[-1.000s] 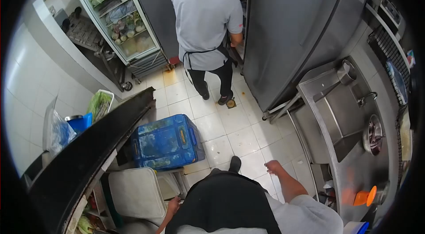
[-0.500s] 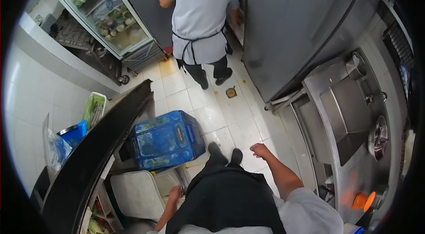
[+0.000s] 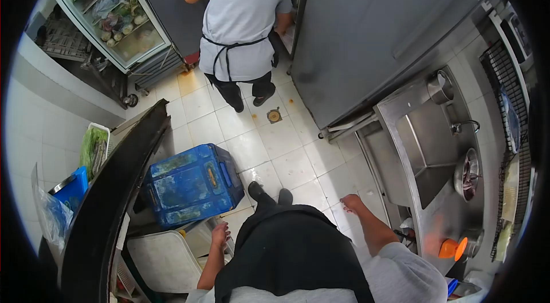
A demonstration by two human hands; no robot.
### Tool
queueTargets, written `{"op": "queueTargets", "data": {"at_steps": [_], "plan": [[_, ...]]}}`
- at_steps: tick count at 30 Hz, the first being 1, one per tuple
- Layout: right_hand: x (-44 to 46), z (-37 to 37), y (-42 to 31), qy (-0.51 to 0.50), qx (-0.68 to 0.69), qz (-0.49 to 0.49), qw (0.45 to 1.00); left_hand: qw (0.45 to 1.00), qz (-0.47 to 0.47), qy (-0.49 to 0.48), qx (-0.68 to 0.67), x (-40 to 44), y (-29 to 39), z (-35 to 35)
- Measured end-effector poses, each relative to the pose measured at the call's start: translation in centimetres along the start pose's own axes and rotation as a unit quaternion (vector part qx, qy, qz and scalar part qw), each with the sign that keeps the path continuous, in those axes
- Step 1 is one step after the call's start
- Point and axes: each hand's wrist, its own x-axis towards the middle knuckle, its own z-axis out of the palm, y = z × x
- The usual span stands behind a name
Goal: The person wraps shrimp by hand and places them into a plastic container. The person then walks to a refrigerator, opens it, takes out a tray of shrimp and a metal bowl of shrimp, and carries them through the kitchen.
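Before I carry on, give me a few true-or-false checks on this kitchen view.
1. The left hand is nearer the blue crate than the right hand is. True.
2. The right hand grips the tap. False: it is well apart from the tap.
3. The co-worker has their back to the camera. True.
4. The glass-door fridge is at lower right. False: the glass-door fridge is at upper left.

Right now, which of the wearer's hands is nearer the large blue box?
Left: the left hand appears just short of the blue box; the right hand is farther away, toward the steel sink.
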Motion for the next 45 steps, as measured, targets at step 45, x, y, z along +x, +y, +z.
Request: {"op": "queueTargets", "data": {"at_steps": [45], "plan": [[5.7,1.9,-4.6,-0.07,-0.023,-0.049,0.996,0.994,0.105,-0.012,0.034,-3.1,-3.7,0.2]]}}
